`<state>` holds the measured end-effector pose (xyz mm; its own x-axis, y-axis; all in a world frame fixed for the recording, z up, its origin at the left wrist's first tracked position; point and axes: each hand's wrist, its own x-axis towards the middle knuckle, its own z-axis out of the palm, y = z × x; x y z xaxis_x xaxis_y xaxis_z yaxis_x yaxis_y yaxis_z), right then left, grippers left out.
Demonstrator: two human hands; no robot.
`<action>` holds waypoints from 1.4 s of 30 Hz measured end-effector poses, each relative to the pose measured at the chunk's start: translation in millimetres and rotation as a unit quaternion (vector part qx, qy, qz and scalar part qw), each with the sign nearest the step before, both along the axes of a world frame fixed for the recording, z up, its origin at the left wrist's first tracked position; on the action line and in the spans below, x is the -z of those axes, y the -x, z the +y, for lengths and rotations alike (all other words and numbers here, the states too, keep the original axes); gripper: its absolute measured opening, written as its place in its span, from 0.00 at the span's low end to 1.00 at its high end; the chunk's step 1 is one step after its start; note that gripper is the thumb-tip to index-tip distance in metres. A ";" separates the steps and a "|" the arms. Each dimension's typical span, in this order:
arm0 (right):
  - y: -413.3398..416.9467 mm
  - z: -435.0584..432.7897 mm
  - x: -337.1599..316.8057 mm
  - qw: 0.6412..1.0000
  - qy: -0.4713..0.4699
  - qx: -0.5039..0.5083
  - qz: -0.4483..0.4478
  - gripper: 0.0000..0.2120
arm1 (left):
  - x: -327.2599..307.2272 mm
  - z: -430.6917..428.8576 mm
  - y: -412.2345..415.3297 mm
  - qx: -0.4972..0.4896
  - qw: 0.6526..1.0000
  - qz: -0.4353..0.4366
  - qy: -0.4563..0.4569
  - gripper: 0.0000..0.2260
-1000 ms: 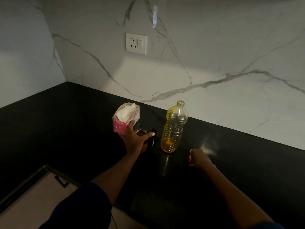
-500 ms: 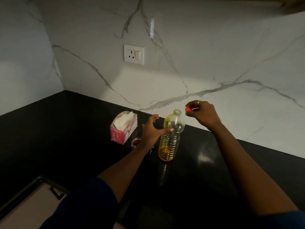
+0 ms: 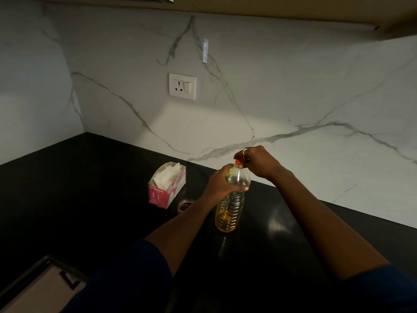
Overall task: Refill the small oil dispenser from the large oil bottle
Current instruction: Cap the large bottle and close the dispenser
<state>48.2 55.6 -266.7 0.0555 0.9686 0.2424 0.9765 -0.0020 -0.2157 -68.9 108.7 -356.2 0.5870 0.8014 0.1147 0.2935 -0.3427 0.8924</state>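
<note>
Clear ribbed plastic forms the large oil bottle (image 3: 230,208). It stands upright on the black countertop (image 3: 90,199), a little right of the middle of the view and near the marble wall (image 3: 316,98). Yellow oil fills only its lower part. If there is writing on the bottle, it cannot be made out.

The left hand (image 3: 222,182) grasps the bottle at its shoulder, with the fingers curled round the plastic. The right hand (image 3: 259,162) is above it and pinches the red cap (image 3: 239,160) at the mouth of the bottle between its fingertips. The fingers cover most of the cap, so I cannot tell how far it sits on the neck. A ring (image 3: 245,151) is on one finger of this hand.

The small oil dispenser (image 3: 185,204) is a low glass jar with an open mouth. It stands on the countertop just left of the bottle, and the left forearm hides its right side. Its content is dark and hard to judge.

Just beside the jar is a pink box (image 3: 167,190) with white paper sticking out of the open top. White letters are printed on its front, but they are too blurred to read.

On the wall there is a white socket plate (image 3: 182,86) with a switch, and higher a pale strip (image 3: 205,50). The dark blue sleeves (image 3: 135,279) are cut off by the lower edge.
</note>
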 end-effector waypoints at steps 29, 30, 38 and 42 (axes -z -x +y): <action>-3.1 10.6 -25.8 0.992 0.119 0.032 -0.013 0.16 | 11.5 3.4 -2.1 0.006 1.000 -0.010 0.001 0.37; -2.3 9.7 -26.7 0.993 0.114 0.016 0.001 0.14 | 11.7 3.0 -2.2 0.006 1.000 -0.008 0.000 0.38; 10.5 12.8 -21.5 0.975 0.064 0.154 -0.145 0.22 | 12.9 1.5 -5.0 -0.008 1.000 0.009 -0.012 0.38; 12.4 17.7 -34.7 0.985 0.084 0.137 -0.062 0.18 | 12.9 1.9 -5.4 -0.011 1.000 0.005 -0.012 0.37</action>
<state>35.8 73.3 -232.0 0.2999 0.9485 0.1017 0.9533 -0.2939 -0.0697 -63.4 110.6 -369.1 0.5704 0.8112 0.1286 0.3099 -0.3575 0.8810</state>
